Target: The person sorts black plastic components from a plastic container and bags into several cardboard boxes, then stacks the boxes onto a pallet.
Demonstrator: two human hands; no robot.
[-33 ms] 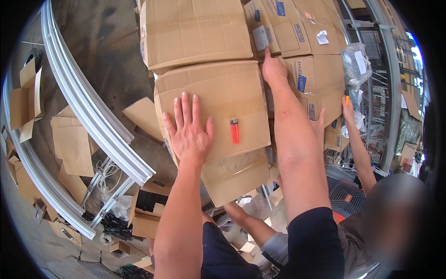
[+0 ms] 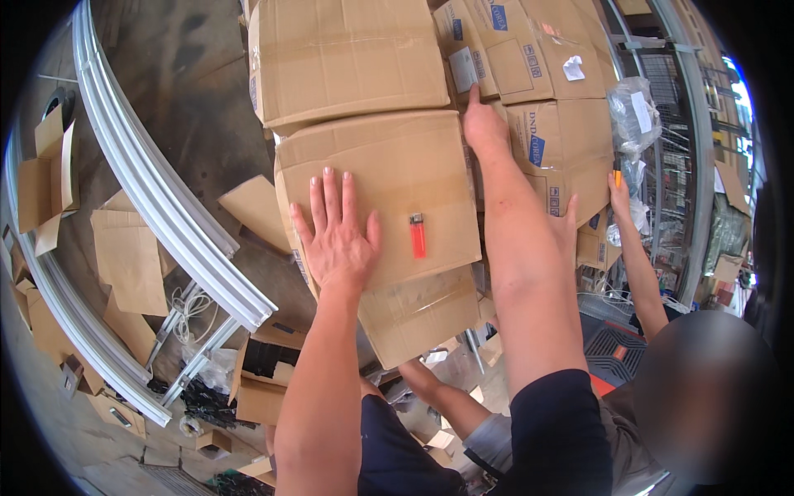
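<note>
My left hand lies flat, fingers spread, on top of a brown cardboard box. To its right a red lighter rests on the same box, apart from the hand. My right hand reaches past that box with its index finger stretched out and its other fingers folded. The fingertip meets the lower edge of a white label on a farther carton; whether it presses on it I cannot tell. Neither hand holds anything.
A large carton lies beyond the near box. More cartons are stacked at right, where another person's hand holds something orange. Long white metal rails stand at left, among opened boxes and a coiled white cable.
</note>
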